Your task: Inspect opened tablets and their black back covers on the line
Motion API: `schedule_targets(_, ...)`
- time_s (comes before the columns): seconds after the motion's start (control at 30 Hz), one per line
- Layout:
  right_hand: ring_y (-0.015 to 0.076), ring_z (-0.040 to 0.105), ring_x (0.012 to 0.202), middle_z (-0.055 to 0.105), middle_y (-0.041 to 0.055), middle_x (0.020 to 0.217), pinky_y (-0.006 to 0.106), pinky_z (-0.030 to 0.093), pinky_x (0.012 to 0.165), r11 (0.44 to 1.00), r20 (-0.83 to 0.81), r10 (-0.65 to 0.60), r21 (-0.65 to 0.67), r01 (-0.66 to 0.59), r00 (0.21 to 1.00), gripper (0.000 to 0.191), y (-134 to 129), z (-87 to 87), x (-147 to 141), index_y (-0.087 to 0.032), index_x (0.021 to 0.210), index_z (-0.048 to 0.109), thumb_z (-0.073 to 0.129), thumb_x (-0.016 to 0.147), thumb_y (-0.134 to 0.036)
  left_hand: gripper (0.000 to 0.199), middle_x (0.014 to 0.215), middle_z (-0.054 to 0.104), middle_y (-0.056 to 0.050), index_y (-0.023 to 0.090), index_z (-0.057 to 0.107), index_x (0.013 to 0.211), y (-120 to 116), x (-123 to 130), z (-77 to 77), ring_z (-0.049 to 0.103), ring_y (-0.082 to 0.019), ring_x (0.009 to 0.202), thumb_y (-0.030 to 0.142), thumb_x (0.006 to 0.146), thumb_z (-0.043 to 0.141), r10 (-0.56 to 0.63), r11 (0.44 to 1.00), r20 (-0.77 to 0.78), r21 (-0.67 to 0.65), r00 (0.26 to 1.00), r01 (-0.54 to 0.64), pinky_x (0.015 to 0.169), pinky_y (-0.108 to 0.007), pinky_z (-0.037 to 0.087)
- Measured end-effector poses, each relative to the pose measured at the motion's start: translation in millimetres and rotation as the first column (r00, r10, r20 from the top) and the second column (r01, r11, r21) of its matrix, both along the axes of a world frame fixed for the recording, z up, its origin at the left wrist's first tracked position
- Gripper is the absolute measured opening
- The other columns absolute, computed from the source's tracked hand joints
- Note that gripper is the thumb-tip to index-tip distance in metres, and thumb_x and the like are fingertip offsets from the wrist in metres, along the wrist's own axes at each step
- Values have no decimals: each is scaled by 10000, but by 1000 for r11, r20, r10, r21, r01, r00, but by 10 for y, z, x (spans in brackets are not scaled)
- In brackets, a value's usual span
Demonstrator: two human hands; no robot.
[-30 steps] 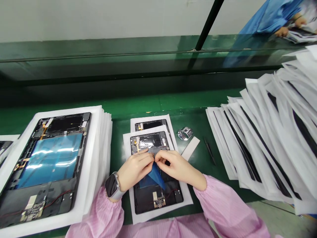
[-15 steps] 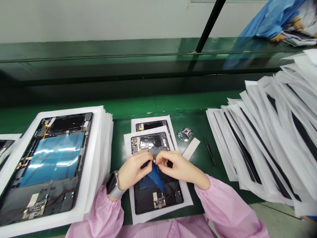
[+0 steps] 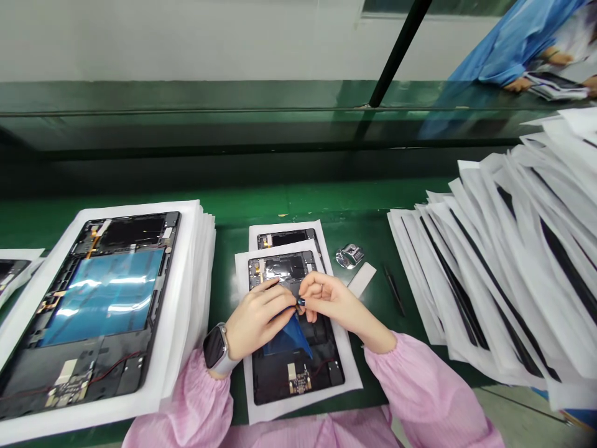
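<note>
As the left hand [image 3: 256,320] and right hand [image 3: 329,305] pinched the upper edge of a blue film [image 3: 291,339], their close grip steadied it over an open tablet housing [image 3: 280,373] on the green desk [image 3: 224,280].

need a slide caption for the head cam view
Left hand and right hand pinch a blue film on an open tablet on white paper, more tablets stacked beside them

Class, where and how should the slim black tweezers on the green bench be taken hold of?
Probably at mid-length: come from above with the right hand and pinch the black tweezers between thumb and finger. They lie flat on the green bench, between the white strip and the paper stack, so a side approach looks cramped.
</note>
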State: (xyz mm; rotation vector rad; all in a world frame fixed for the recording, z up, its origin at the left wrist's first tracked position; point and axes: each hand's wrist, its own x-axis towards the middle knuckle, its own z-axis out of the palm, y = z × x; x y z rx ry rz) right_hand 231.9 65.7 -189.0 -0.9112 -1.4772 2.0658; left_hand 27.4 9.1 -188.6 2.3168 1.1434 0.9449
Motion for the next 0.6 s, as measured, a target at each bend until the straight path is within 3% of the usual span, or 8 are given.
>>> schedule_targets(0.23,106,592,503,670,-22,677,239,499,526,1000,-4,-12,-14,12,1000,230,0,6,-27,-198,878,546,707,807,-346,180,955,742,-15,213,626,1045,-11,-40,16,715,-146,880,94,985,506,-9,1000,-4,-11,1000,9,1081,-400,484)
schedule_targets(0.37,85,528,508,653,-14,723,218,431,506,997,40,-45,61,43,998,152,28,45,-6,-178,917,605,652,870,-315,182,1103,664,-65,220,618,1037,-14,-51,57,676,-163,998,72,965,540,30,997,67,-77,997,-25,919,-289,543)
schedule_targets(0.43,82,507,513,648,-3,743,221,413,506,995,55,-18,94,13,998,159,29,59,0,-163,918,652,639,895,-320,194,1141,597,-76,226,618,1033,-11,-54,73,656,-164,1019,66,964,533,43,994,93,-109,995,-33,866,-260,541)
schedule_targets(0.6,72,475,494,617,-14,715,205,364,471,987,83,80,136,-91,993,172,15,62,-14,-146,949,720,595,928,-262,244,1142,529,-49,248,600,1061,-7,-66,83,617,-141,1051,43,969,506,10,989,116,-146,993,7,935,-238,497)
